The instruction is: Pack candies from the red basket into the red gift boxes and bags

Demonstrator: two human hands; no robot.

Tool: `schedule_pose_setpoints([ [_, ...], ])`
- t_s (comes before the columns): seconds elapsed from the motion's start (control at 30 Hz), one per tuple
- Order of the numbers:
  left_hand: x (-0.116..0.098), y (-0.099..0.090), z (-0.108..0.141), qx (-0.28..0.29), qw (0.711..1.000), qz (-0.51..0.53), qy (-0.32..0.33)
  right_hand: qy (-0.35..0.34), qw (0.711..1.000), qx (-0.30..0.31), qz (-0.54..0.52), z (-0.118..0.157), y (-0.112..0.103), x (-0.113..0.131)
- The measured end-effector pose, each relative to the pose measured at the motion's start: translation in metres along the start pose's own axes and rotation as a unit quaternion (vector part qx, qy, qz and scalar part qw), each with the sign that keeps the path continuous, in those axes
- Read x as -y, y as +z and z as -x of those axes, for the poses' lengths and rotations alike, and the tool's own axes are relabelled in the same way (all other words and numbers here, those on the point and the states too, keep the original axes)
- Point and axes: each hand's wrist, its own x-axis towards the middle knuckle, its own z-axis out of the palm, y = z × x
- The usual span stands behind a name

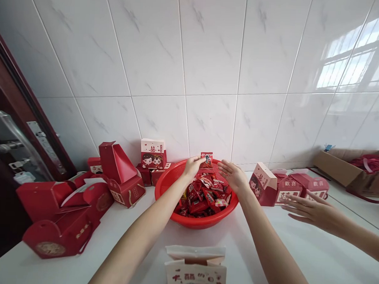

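My left hand pinches a small red candy packet above the back rim of a red plastic basket. Wrapped candies, mostly red, lie heaped in the basket. Over the basket's right rim is my right hand, its fingers apart and nothing in it. Nearest to me, between my forearms, an open-topped paper box with printed cartoon figures stands on the white table.
Open red boxes crowd the left. Closed boxes stand by the tiled wall. More boxes are at right, beside another person's hand. A cardboard box with red ribbon sits far right.
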Motion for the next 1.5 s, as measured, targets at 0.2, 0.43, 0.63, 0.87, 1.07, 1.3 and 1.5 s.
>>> schedule_pose_setpoints([
  [0.2,-0.007,0.006,0.004,0.005,1.0,0.007,-0.02,-0.013,0.999,0.011,0.034,0.006,0.003,0.0],
  [0.43,-0.005,0.008,0.007,0.019,0.999,0.015,-0.03,-0.034,0.995,0.019,0.092,0.014,0.012,0.0],
  [0.63,-0.005,0.008,0.006,0.039,0.998,0.037,-0.04,-0.061,0.992,-0.008,0.107,0.011,0.008,0.001],
  [0.87,-0.004,0.007,0.004,0.048,0.997,0.048,-0.047,-0.046,0.992,0.021,0.116,0.013,0.011,0.0],
  [1.07,-0.009,0.01,0.007,0.062,0.995,0.052,-0.058,-0.061,0.991,-0.011,0.122,0.011,0.01,0.0],
  [1.3,-0.009,0.01,0.009,0.083,0.995,0.037,-0.049,-0.072,0.984,-0.033,0.162,0.009,0.005,-0.002],
  [1.5,-0.007,0.01,0.009,0.087,0.995,0.025,-0.046,-0.044,0.982,-0.011,0.184,0.008,0.005,-0.006],
])
